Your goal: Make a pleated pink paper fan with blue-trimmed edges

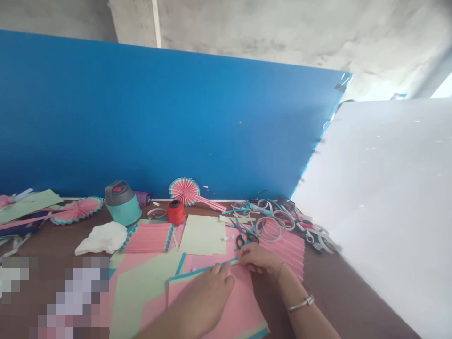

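A sheet of pink paper (243,301) with blue and pale green strips along its far and near edges lies before me. My left hand (208,296) rests on it, fingers curled together at the far edge. At the far right corner, my right hand (259,259) pinches the edge; its fingertips are partly hidden. Just beyond that hand are scissors (243,238) with black handles. Under and left of the sheet lie pale green paper (141,278) and more pink paper. Pleated pink paper (293,247) sits to the right, and another pleated piece (146,238) with blue edges to the left.
At the back stand a teal container (123,209) with a grey lid, a red spool (175,213) and a round pink paper fan (184,191). A second fan (79,210) and white cloth (101,238) lie left. Tape rolls (270,228) cluster right, near blue and white panels.
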{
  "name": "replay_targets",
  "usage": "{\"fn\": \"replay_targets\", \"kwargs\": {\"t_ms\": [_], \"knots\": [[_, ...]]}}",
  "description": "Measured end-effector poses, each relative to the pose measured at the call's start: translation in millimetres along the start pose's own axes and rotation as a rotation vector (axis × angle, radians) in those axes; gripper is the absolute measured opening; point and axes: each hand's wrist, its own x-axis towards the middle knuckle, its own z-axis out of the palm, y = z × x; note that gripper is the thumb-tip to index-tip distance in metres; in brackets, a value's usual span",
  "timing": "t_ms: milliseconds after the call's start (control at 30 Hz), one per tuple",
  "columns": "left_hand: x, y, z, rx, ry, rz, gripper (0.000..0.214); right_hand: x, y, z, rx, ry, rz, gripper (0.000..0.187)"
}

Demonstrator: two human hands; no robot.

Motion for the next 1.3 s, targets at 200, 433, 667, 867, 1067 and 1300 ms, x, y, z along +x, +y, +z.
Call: {"fn": "replay_targets", "kwargs": {"t_ms": [200, 433, 667, 867, 1067, 1300], "knots": [[3, 4, -7.9, 0.057, -0.031, 0.005, 0.036, -1, -1, 0, -0.034, 0.023, 0.011, 0.007], [3, 4, -2.9, 0.063, -0.009, -0.006, 0.037, -1, -3, 3, -0.072, 0.063, 0.025, 0.008], [2, 4, 3.2, 0.068, -0.009, -0.016, 0.038, -4, -8, 7, -0.14, 0.137, 0.044, 0.014], [4, 6, 3.7, 0.13, -0.014, 0.007, 0.036, -5, -11, 12, -0.216, 0.222, 0.045, 0.018], [5, 8, 1.0, 0.154, -0.015, -0.003, 0.035, -2, -12, 13, -0.273, 0.252, 0.061, 0.018], [6, 8, 0.6, 0.15, -0.031, -0.022, 0.035, -5, -14, 16, -0.32, 0.289, 0.057, 0.024]]}}
